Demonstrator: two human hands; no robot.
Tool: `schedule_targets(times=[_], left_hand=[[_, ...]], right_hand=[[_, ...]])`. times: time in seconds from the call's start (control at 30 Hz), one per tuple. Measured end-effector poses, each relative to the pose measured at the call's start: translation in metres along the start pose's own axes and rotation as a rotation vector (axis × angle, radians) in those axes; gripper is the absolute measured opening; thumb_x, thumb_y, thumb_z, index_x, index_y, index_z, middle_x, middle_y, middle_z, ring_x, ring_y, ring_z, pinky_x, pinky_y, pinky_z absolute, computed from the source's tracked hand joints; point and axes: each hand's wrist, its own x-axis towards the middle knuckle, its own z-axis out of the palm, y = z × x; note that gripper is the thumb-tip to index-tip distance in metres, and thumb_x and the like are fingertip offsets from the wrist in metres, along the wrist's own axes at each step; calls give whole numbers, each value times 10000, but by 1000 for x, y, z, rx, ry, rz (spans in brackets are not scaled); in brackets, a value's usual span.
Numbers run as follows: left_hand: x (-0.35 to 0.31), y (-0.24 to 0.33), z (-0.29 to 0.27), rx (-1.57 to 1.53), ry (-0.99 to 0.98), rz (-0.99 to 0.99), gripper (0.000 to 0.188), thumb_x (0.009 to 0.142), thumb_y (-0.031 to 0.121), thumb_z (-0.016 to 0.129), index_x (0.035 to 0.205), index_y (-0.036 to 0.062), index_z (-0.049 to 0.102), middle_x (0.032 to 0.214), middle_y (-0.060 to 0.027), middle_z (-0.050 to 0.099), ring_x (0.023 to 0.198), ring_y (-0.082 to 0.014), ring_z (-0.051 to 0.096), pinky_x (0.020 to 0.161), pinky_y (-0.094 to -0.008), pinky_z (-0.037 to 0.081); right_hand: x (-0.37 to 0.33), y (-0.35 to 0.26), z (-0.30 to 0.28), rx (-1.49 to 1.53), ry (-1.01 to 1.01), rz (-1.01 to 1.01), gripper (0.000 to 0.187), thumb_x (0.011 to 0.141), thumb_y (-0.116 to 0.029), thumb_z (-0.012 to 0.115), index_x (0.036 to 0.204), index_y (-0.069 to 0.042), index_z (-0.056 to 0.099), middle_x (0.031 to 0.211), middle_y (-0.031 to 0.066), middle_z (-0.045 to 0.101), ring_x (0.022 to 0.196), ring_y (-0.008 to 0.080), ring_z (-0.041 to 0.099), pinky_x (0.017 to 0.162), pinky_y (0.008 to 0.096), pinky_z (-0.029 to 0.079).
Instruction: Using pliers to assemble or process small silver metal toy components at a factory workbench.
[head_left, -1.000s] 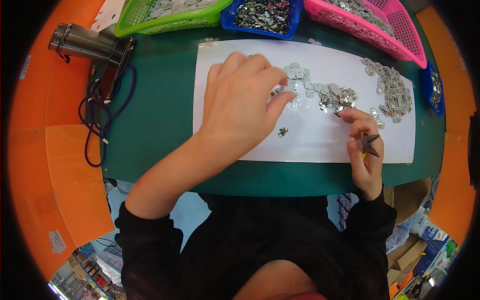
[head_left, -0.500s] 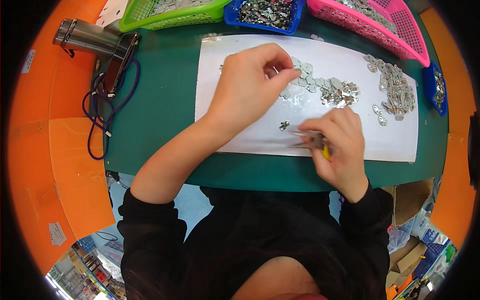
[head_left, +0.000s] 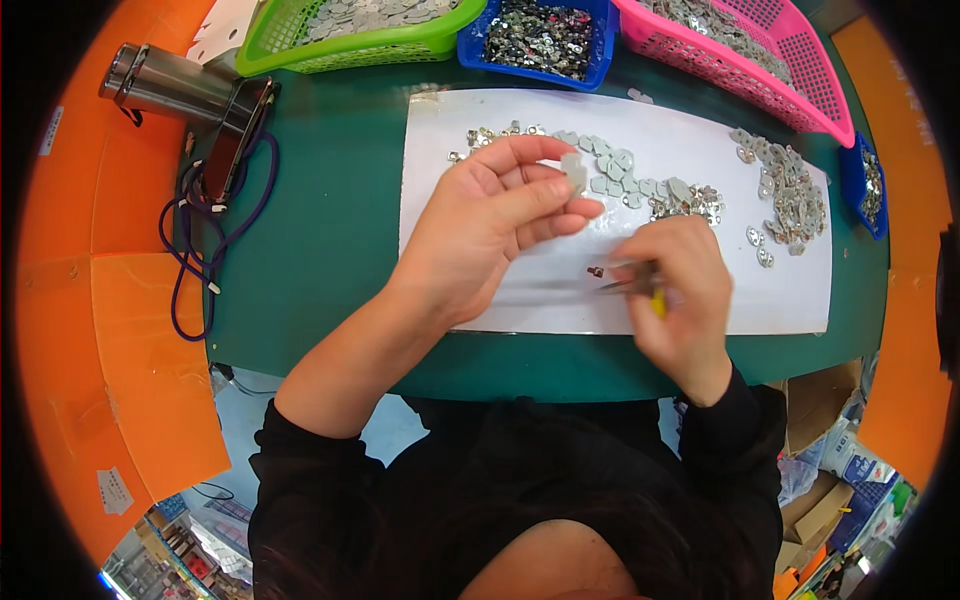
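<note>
A flat grey plate [head_left: 573, 173] is pinched between the thumb and forefinger of my left hand [head_left: 490, 215], raised over the white board [head_left: 500, 315]. My right hand [head_left: 685, 285] grips pliers [head_left: 640, 284] with yellow on the handle, their jaws pointing left and blurred. Just past the jaw tips is a small shiny metal clip [head_left: 596, 271]. Beyond my hands lies a group of grey plates [head_left: 620, 180], beside a heap of shiny metal clips [head_left: 705, 204]. More small clips [head_left: 480, 136] are scattered behind my left hand.
Grey and metal pieces [head_left: 795, 195] are heaped at the board's right. Along the back stand a green basket [head_left: 370, 52], a blue tray [head_left: 590, 70] and a pink basket [head_left: 735, 95]. A small blue tray [head_left: 865, 190] sits far right. A steel flask [head_left: 165, 85] and purple cord [head_left: 270, 185] lie left.
My left hand has drawn back from the grey plates and turned, with one plate now showing in its fingers. The pliers remain in my right hand, close to the small clip.
</note>
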Motion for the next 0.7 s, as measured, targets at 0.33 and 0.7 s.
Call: schedule_targets(times=[0.33, 0.7], left_hand=[[-13, -15, 9, 13, -143, -62, 180, 901, 52, 660, 1060, 20, 583, 948, -85, 681, 875, -177, 693, 774, -276, 570], [-16, -22, 11, -67, -86, 34, 98, 911, 56, 650, 985, 44, 586, 1006, -101, 663, 913, -165, 672, 841, -312, 569]], right_hand=[[18, -14, 0, 1055, 188, 567, 96, 901, -95, 591, 939, -11, 566, 965, 84, 549, 916, 138, 480, 830, 287, 354], [16, -4, 13, 691, 257, 285, 65, 847, 15, 669, 890, 4, 620, 844, 61, 618, 794, 137, 559, 699, 265, 434]])
